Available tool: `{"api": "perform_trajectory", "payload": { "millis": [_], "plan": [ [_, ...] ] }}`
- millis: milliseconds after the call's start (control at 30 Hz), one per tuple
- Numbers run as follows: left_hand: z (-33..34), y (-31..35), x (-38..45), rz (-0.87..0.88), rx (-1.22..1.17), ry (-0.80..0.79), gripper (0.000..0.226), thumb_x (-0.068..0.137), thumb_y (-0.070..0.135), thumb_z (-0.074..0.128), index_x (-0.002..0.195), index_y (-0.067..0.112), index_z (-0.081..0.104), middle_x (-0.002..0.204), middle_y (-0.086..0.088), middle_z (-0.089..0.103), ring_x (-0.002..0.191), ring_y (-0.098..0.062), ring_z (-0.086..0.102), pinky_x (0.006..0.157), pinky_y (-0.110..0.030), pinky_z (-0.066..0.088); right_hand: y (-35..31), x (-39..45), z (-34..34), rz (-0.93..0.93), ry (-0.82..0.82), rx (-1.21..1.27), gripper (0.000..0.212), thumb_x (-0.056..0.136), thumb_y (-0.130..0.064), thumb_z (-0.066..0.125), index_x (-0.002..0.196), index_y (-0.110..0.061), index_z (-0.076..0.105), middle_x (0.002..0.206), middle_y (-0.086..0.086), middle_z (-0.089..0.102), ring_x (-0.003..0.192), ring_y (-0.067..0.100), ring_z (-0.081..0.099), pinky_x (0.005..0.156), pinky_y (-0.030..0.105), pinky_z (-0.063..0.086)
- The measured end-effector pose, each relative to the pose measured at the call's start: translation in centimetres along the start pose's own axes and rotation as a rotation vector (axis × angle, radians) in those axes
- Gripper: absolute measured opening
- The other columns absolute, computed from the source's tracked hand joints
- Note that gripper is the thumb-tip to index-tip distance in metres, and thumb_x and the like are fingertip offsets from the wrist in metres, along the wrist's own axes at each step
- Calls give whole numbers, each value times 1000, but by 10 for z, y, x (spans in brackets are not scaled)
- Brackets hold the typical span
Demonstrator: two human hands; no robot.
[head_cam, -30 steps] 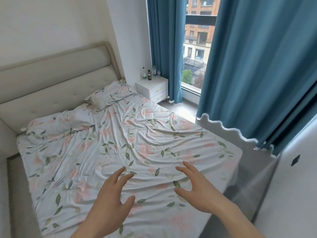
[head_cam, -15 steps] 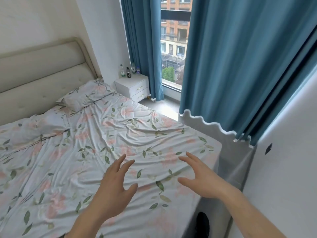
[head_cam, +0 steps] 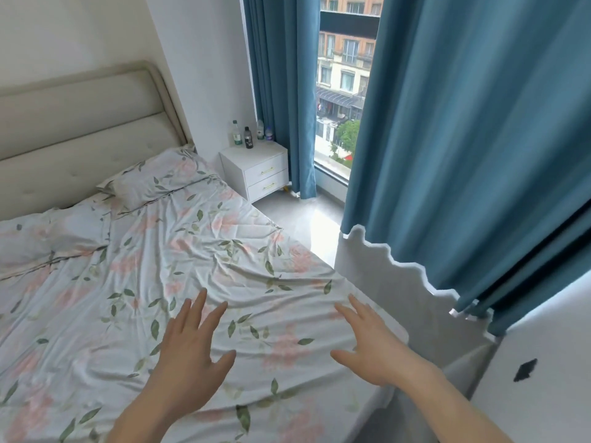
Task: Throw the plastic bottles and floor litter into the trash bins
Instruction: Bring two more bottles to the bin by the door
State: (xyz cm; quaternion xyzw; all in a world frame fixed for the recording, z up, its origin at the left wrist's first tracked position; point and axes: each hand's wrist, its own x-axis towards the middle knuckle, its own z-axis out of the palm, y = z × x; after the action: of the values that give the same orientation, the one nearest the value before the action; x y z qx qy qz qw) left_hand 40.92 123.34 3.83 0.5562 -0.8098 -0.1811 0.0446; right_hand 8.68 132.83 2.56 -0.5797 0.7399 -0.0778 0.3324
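Plastic bottles, four as far as can be told, stand upright in a loose row at the back of the white nightstand, in the corner between the headboard and the teal curtain. No trash bin and no floor litter shows in the head view.

Both hands hang above the floral bed near its foot, holding nothing. The left hand has its fingers straight and fanned; the right hand is likewise spread, thumb out.

What the next move seems to turn on: the bottles lie well apart from both hands, ahead and up the far side of the bed, with their long axes vertical. The right hand is over the bed's window-side edge, next to the strip of floor leading to the nightstand, so it looks the better placed to reach them after walking along that strip.
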Motion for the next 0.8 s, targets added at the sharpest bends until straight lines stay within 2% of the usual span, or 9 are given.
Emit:
{"api": "perform_trajectory", "payload": {
  "millis": [100, 200, 333, 500, 633, 800],
  "plan": [
    [-7, 34, 24, -22, 53, 11, 82, 96, 57, 53, 160, 43, 4, 163, 13, -31, 153, -17, -26, 127, -44, -3, 21, 17, -43, -16, 17, -29, 87, 94, -56, 60, 162, -41, 7, 170, -14, -13, 158, 15, -9, 129, 41, 12],
    [-13, 54, 41, -21, 68, 25, 81, 97, 56, 52, 160, 41, 3, 163, 11, -33, 152, -17, -29, 127, -44, -6, 32, 29, -73, -65, 57, 2, 84, 94, -56, 60, 160, -44, 10, 169, -18, -13, 157, 10, -7, 125, 36, 25],
    [-10, 71, 63, 1, 86, 17, 82, 97, 56, 51, 161, 40, 3, 165, 8, -29, 153, -20, -26, 127, -44, -8, 45, 33, -89, -72, 85, -41, 88, 94, -57, 61, 162, -42, 8, 169, -17, -14, 157, 9, -9, 128, 37, 13],
    [13, 101, 95, 70, 129, -34, 84, 96, 57, 51, 161, 39, 0, 165, 7, -29, 155, -22, -21, 127, -44, -6, 78, 30, -109, -15, 101, -32, 92, 90, -64, 63, 161, -45, 8, 168, -20, -12, 158, 11, -8, 129, 43, 12],
    [21, 131, 127, 84, 116, -15, 86, 96, 57, 51, 161, 38, -3, 165, 8, -27, 154, -20, -24, 127, -44, -7, 108, 50, -133, -10, 96, -41, 91, 92, -59, 63, 161, -44, 5, 169, -16, -15, 158, 14, -9, 129, 42, 12],
    [38, 182, 181, 41, 144, 3, 85, 96, 55, 54, 161, 37, 3, 167, 5, -22, 155, -24, -19, 126, -45, -5, 148, 99, -182, -36, 43, -80, 88, 95, -53, 62, 162, -41, 7, 169, -14, -16, 158, 15, -13, 129, 42, 7]
  ]
}}
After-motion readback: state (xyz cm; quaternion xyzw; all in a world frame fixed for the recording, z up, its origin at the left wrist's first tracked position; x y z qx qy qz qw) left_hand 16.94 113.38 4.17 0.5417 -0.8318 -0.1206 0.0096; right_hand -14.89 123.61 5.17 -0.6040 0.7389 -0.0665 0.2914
